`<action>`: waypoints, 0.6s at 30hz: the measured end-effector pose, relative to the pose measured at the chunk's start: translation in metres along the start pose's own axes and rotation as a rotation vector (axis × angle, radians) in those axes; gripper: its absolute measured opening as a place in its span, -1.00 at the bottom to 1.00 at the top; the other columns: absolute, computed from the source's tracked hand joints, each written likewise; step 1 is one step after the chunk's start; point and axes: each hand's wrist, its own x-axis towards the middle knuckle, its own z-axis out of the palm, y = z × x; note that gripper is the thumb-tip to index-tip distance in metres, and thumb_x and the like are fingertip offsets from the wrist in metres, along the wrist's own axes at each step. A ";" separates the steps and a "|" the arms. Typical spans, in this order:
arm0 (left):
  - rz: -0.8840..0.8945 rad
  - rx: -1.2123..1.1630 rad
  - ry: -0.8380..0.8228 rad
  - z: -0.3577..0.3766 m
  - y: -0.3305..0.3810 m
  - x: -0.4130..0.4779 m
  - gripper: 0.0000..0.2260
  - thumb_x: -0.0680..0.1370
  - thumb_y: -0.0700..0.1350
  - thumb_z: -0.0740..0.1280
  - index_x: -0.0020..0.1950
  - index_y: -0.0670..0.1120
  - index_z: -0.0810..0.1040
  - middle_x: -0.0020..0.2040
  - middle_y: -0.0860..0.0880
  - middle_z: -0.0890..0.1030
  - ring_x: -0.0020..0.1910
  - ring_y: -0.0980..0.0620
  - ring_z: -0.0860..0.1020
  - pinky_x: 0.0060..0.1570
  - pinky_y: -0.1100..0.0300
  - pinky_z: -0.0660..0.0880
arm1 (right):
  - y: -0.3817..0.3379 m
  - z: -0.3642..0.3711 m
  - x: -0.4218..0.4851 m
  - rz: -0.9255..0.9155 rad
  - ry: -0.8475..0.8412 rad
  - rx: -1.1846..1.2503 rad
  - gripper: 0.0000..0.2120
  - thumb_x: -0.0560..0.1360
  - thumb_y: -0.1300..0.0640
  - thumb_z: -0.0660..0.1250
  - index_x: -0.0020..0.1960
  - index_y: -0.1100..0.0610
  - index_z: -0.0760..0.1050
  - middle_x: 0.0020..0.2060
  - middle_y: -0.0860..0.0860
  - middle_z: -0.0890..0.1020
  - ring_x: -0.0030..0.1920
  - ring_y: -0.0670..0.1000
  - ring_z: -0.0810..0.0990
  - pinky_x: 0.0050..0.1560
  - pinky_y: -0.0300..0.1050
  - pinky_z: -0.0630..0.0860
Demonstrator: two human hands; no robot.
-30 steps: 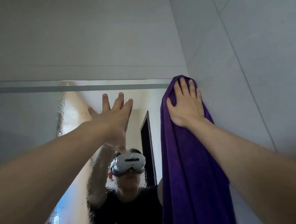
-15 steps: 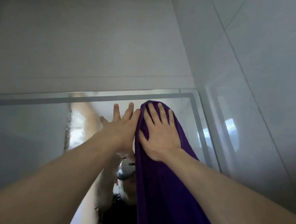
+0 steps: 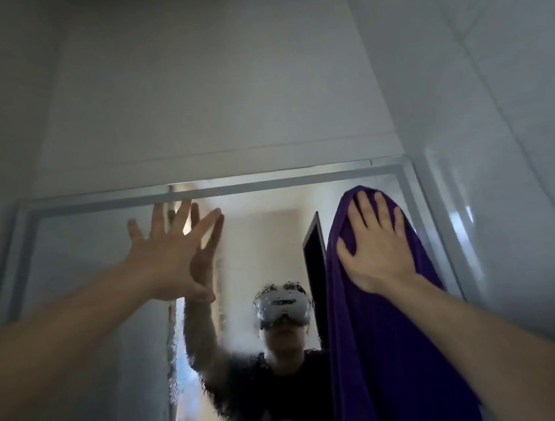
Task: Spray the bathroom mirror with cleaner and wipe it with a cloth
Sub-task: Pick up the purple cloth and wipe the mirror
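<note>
Right hand (image 3: 374, 246) spread flat, purple cloth (image 3: 378, 351) pressed against wet mirror (image 3: 88, 289) near top right corner. Left hand (image 3: 174, 253) raised, fingers splayed.

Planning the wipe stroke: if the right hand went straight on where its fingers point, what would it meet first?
Likely the mirror's top frame, just above the cloth the right hand presses; the gap looks small.

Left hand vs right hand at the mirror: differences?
Left hand is bare, fingers splayed wide; right hand presses a purple cloth to the mirror, fingers closer together. Left hand sits left of centre; right hand near the right edge. Both are open, flat and raised near the mirror's top.
</note>
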 end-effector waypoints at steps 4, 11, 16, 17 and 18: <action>0.032 -0.075 -0.028 0.013 -0.011 0.005 0.29 0.08 0.52 0.49 0.40 0.49 -0.49 0.58 0.11 -0.47 0.58 -0.32 -0.34 0.43 -0.52 0.00 | -0.018 -0.008 0.053 0.074 0.061 0.025 -0.24 0.58 -0.25 -0.10 0.67 0.11 -0.04 0.68 0.07 -0.04 0.66 0.19 -0.13 0.61 0.29 -0.12; 0.012 -0.130 -0.051 0.013 -0.011 0.009 0.30 0.07 0.45 0.56 0.46 0.48 -0.37 0.59 0.16 -0.43 0.58 -0.30 -0.36 0.46 -0.48 -0.03 | -0.100 -0.003 0.064 -0.048 0.074 0.039 -0.26 0.60 -0.23 -0.04 0.68 0.11 -0.03 0.68 0.07 -0.03 0.66 0.22 -0.12 0.59 0.33 -0.16; 0.009 -0.138 -0.073 0.010 -0.010 0.007 0.30 0.08 0.46 0.56 0.45 0.47 -0.40 0.57 0.15 -0.45 0.57 -0.29 -0.37 0.46 -0.46 -0.07 | -0.149 0.012 -0.001 -0.271 0.026 0.075 -0.26 0.57 -0.23 0.00 0.67 0.08 0.02 0.68 0.06 0.01 0.66 0.20 -0.13 0.59 0.33 -0.17; 0.006 -0.141 -0.074 0.009 -0.010 0.006 0.30 0.08 0.45 0.56 0.45 0.47 -0.40 0.57 0.15 -0.46 0.57 -0.29 -0.38 0.46 -0.45 -0.07 | -0.154 0.016 -0.016 -0.318 0.013 0.078 -0.27 0.58 -0.22 0.01 0.67 0.08 0.04 0.68 0.06 0.02 0.66 0.19 -0.14 0.59 0.33 -0.17; 0.005 -0.142 -0.073 0.009 -0.010 0.005 0.30 0.09 0.46 0.56 0.45 0.47 -0.41 0.57 0.15 -0.46 0.57 -0.29 -0.38 0.47 -0.45 -0.06 | -0.156 0.020 -0.030 -0.360 0.000 0.079 -0.28 0.59 -0.22 0.02 0.67 0.07 0.05 0.68 0.06 0.04 0.66 0.19 -0.14 0.59 0.33 -0.16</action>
